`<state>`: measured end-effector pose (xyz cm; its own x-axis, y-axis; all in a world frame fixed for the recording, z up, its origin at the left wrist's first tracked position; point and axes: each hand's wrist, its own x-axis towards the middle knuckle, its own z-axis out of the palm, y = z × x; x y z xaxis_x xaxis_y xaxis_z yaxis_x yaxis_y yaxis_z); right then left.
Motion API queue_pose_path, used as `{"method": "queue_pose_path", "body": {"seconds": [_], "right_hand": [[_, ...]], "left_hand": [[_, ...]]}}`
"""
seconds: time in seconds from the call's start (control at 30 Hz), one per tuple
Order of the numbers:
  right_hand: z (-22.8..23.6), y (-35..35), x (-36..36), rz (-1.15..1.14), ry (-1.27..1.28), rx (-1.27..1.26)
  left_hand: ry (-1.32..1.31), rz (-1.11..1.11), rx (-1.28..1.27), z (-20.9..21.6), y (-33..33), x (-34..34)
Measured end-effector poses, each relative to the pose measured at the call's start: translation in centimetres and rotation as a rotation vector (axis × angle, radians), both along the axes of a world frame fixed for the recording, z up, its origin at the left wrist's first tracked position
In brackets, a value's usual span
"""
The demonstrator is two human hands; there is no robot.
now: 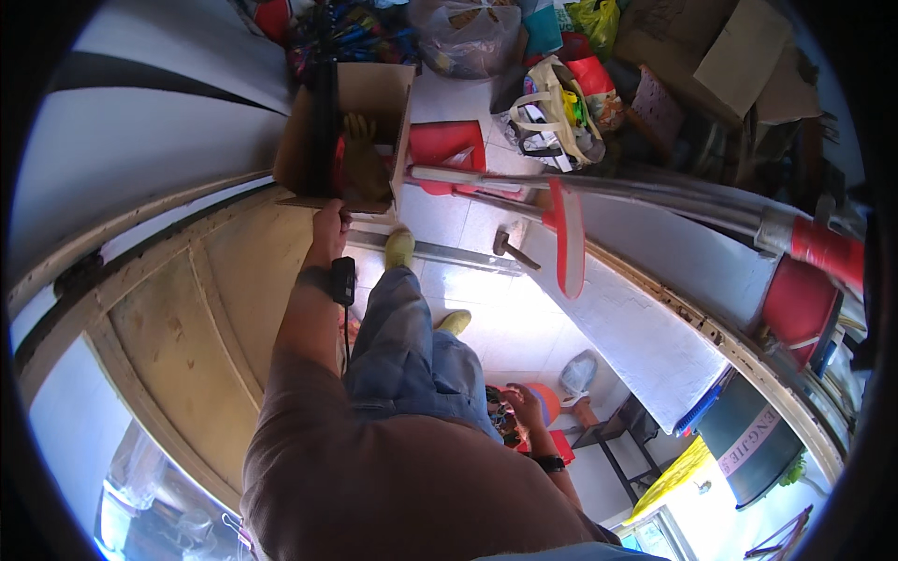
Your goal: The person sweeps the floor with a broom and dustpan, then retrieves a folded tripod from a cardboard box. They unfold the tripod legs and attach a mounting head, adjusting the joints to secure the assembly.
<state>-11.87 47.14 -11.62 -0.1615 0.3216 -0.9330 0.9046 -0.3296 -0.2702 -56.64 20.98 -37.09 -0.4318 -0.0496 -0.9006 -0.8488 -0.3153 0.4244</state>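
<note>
My left hand (329, 234) is closed on the near edge of an open cardboard box (382, 89). Inside the box lie a yellowish-brown rubber glove (359, 140) and something red. A long black object (324, 112) stands up along the box's left side. My right hand (526, 408) is low beside my right leg, its fingers curled. Dark and red things show right by it, and what the fingers hold, if anything, I cannot make out.
A red dustpan (447, 145) lies right of the box. Long poles (655, 194) with a red-and-white head cross the right side. A hammer (514, 251) rests on the tiles. Bags (559, 117) crowd the back; a wooden door (178, 327) stands left.
</note>
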Motion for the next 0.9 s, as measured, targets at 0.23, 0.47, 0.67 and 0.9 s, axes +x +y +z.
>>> {"method": "queue_pose_path", "body": {"seconds": [0.23, 0.47, 0.67, 0.9], "right_hand": [[-2.0, 0.2, 6.1, 0.078, -0.089, -0.005], [-4.7, 1.4, 11.1, 0.064, 0.139, -0.060], [-7.8, 3.9, 18.3, 0.654, 0.205, 0.322], [-6.6, 6.3, 18.7, 0.521, 0.311, 0.193]], "left_hand": [[-0.062, -0.036, 0.005, 7.6, -2.1, 7.6], [-0.015, 0.037, 0.002, 14.7, -2.3, 17.2], [0.066, 0.081, 0.031, 19.0, -2.6, 24.7], [0.090, -0.003, 0.032, 23.2, -3.2, 33.7]]}}
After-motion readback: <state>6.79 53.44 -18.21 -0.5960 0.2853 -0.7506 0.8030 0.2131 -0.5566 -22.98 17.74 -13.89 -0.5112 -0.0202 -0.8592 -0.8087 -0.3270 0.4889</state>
